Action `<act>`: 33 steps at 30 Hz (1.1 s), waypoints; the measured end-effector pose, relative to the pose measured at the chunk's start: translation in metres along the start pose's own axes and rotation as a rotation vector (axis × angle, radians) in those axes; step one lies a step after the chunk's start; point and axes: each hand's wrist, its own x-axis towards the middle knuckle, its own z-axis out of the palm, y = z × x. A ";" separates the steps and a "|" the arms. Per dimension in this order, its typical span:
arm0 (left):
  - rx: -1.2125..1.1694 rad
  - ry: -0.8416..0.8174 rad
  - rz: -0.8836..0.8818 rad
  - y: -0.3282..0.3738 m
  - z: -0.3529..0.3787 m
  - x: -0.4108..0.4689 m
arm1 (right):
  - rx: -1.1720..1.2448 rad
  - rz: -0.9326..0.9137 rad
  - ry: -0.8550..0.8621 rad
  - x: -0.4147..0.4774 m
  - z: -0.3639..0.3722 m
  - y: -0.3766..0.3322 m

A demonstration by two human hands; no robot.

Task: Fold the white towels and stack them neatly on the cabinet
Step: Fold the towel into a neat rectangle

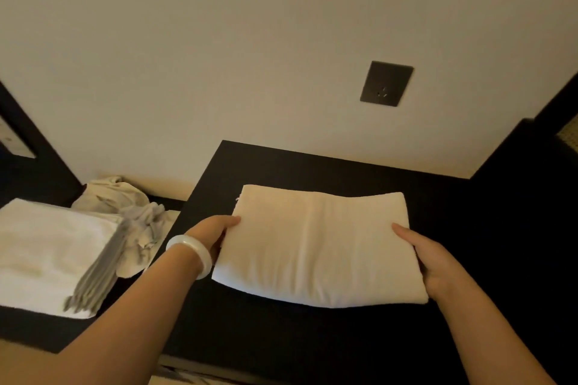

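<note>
White terry, one folded towel [316, 247], sits on the black cabinet [312, 166] at the middle of the view. Two hands hold it. The left hand [212, 231], with one pale bangle [194, 251] on its wrist, grips the 9 o'clock edge, thumb on top and fingers hidden beneath. The right hand [434, 262] grips the 3 o'clock edge the same way. At 9 o'clock of the cabinet lies one stack of folded towels [47, 247], with one crumpled heap of cloth [125, 197] just behind it. One wall socket [386, 83] is at 1 o'clock.
</note>
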 end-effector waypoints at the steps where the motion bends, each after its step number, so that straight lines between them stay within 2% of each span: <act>1: -0.029 0.020 0.001 -0.004 -0.006 -0.003 | -0.002 -0.022 -0.023 0.001 0.009 -0.002; 7: -0.172 0.197 0.065 -0.014 -0.073 -0.029 | -0.077 -0.090 -0.178 0.000 0.095 -0.009; 14: -0.400 0.392 0.104 -0.045 -0.208 -0.059 | -0.216 -0.069 -0.343 -0.024 0.235 0.008; 20: -0.466 0.430 0.135 -0.073 -0.338 -0.067 | -0.261 -0.067 -0.442 -0.062 0.368 0.047; 26: -0.419 0.446 0.118 -0.073 -0.447 -0.049 | -0.229 -0.048 -0.420 -0.094 0.483 0.102; 33: -0.267 0.443 0.059 -0.041 -0.516 0.017 | -0.120 0.077 -0.297 -0.059 0.553 0.148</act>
